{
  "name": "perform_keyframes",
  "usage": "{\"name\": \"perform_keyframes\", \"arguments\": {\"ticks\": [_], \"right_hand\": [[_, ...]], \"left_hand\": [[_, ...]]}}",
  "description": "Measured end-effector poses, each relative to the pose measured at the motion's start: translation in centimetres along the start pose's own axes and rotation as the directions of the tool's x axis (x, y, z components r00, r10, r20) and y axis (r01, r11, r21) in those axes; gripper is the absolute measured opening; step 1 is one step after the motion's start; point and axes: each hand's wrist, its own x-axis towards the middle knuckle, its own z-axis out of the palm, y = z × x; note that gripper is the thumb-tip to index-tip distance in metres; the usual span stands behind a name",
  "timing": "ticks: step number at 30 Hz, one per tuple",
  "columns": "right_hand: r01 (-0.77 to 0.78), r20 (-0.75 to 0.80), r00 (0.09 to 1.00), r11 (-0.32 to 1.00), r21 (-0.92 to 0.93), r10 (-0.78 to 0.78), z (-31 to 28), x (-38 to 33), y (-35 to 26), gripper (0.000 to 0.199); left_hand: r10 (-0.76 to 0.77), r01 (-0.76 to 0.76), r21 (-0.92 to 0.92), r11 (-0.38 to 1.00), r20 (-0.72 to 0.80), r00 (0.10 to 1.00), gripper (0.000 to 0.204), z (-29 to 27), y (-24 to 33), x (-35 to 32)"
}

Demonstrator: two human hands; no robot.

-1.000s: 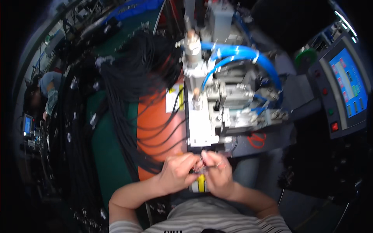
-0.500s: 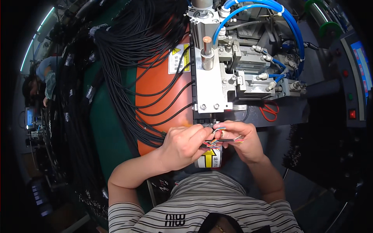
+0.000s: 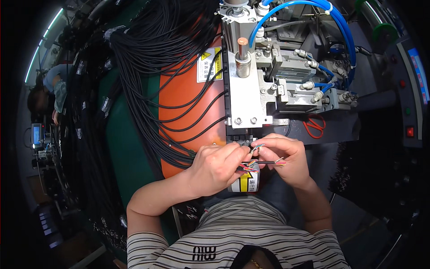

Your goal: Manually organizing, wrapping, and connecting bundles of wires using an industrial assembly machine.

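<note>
Single head view — fisheye, looking steeply down, close over both hands (image 3: pixel 251 166) at pneumatic press machine (image 3: pixel 251 89); rim edges bend.

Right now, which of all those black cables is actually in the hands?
The short black cable with fanned coloured wire ends, pinched between left hand and right hand; the other black cables hang over the orange cover.

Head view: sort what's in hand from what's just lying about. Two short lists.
In hand:
- left hand and right hand, pinching a thin black cable with coloured wire ends
- the metal press fixture just above the hands

Lying about:
- red-handled scissors
- bundle of black cables over the orange cover
- blue air hoses
- control panel
</note>
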Motion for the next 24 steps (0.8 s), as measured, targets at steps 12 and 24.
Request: {"name": "perform_keyframes", "arguments": {"ticks": [12, 24], "right_hand": [[0.006, 0.008, 1.0, 0.998, -0.07, -0.006, -0.3, 0.0, 0.3, 0.016], [0.199, 0.069, 0.979, 0.839, -0.507, -0.191, -0.6, 0.3, -0.3, 0.009]], "left_hand": [[0.016, -0.017, 0.046, 0.999, 0.028, 0.999, 0.025, 0.0, 0.0, 0.0], [0.064, -0.077, 0.135, 0.988, 0.098, 0.993, 0.028, -0.1, 0.1, -0.2]]}}
